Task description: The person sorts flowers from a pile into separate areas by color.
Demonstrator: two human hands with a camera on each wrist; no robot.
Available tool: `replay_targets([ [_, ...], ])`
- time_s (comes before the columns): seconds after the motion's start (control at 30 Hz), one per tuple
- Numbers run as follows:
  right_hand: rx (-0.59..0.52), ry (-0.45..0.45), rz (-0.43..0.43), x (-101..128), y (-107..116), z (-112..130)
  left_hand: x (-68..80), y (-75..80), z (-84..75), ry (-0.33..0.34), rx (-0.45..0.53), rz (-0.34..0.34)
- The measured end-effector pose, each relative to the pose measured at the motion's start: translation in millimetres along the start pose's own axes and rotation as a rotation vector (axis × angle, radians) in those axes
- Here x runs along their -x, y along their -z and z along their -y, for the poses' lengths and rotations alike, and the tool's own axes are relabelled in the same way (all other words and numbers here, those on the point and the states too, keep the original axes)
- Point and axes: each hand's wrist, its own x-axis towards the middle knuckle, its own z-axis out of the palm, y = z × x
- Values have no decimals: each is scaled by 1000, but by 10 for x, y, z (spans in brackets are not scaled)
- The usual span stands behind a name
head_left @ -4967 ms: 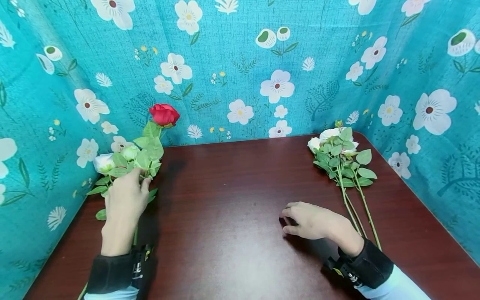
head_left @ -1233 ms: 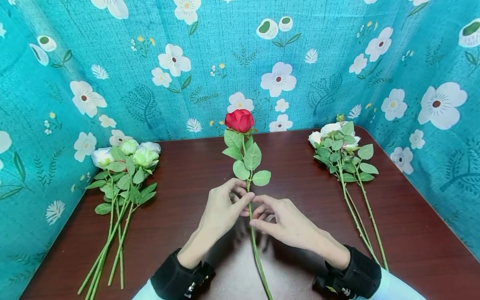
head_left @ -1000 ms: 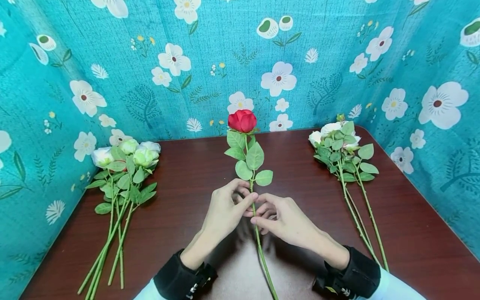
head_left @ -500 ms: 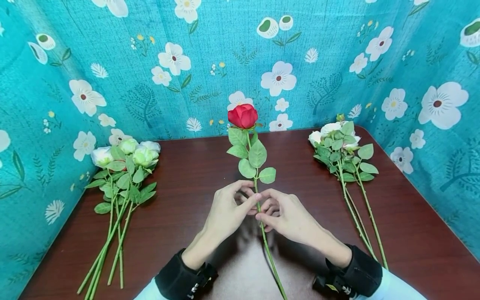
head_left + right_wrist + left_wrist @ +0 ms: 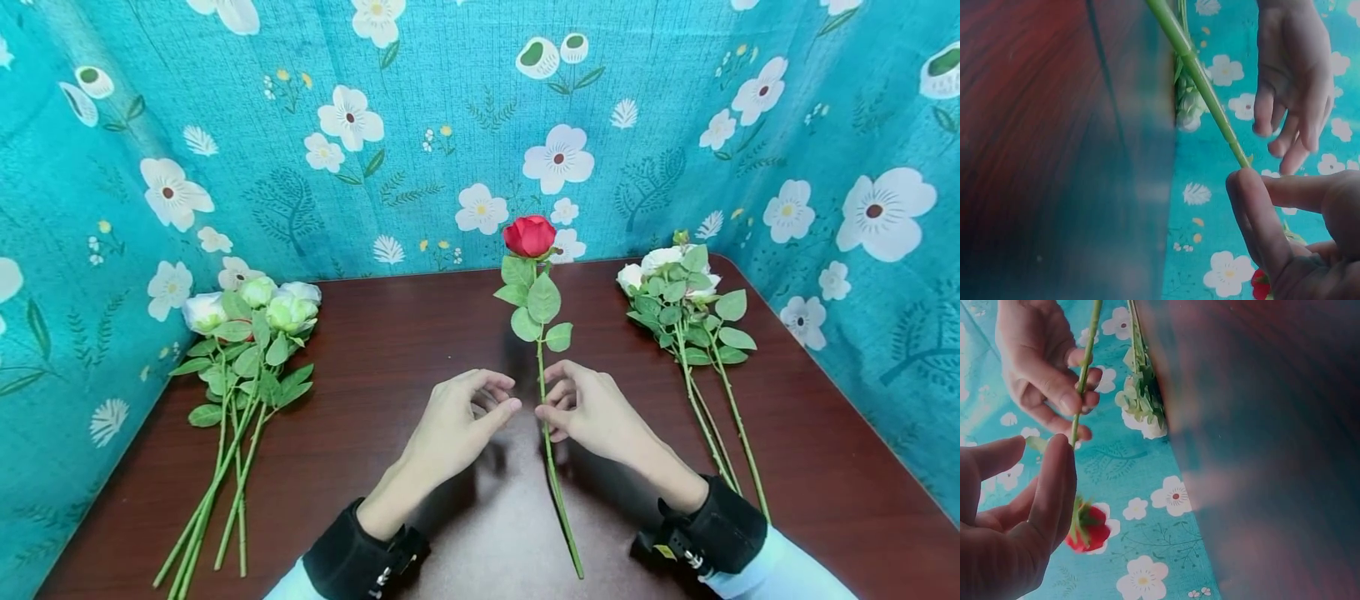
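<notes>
Right hand (image 5: 596, 412) pinching rose stem (image 5: 551, 454), left hand (image 5: 457, 421) apart

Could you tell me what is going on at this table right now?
A person is holding a single red rose upright over a dark wooden table. The right hand pinches its green stem, while the left hand sits just beside the stem with its fingers relaxed, not touching it. A bunch of pale roses lies on the table to the left, and a smaller bunch of white roses lies to the right. Teal flowered cloth hangs behind.
</notes>
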Motion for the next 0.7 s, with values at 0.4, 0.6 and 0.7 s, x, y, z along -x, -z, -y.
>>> replay_targets([
  [0.4, 66, -83, -1, -48, 88, -118, 21, 56, 19, 36, -75, 95],
  [0.6, 104, -158, 11, -52, 127, -166, 28, 121, 37, 56, -117, 148],
  [0.7, 123, -193, 30, -51, 141, -184, 30, 162, 50, 82, -147, 175],
])
